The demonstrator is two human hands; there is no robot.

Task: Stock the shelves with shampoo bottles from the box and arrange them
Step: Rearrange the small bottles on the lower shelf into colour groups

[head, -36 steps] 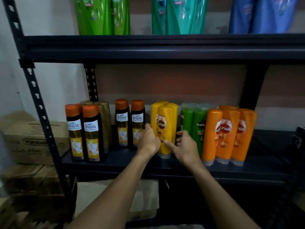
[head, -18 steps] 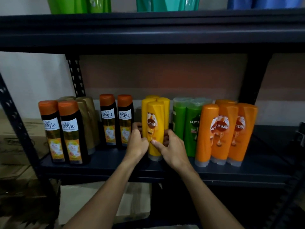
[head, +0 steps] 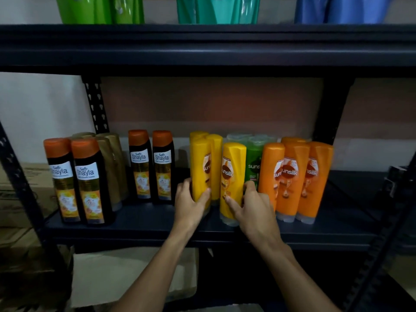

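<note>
On the dark metal shelf stand rows of shampoo bottles. My left hand grips a yellow bottle near its base. My right hand holds a second yellow bottle just to the right, thumb across its front. Two more yellow bottles stand behind them. Green bottles sit behind my right hand, partly hidden. Orange bottles stand at the right, black bottles with orange caps at the left, and gold bottles behind those.
An upper shelf carries green, teal and blue refill pouches. Cardboard boxes are stacked left of the rack, and an open box lies below the shelf. The shelf's right end holds no bottles.
The single front yellow bottle that both hands held has become two side by side: my left hand now holds one, and my right has drawn the other to the right.
</note>
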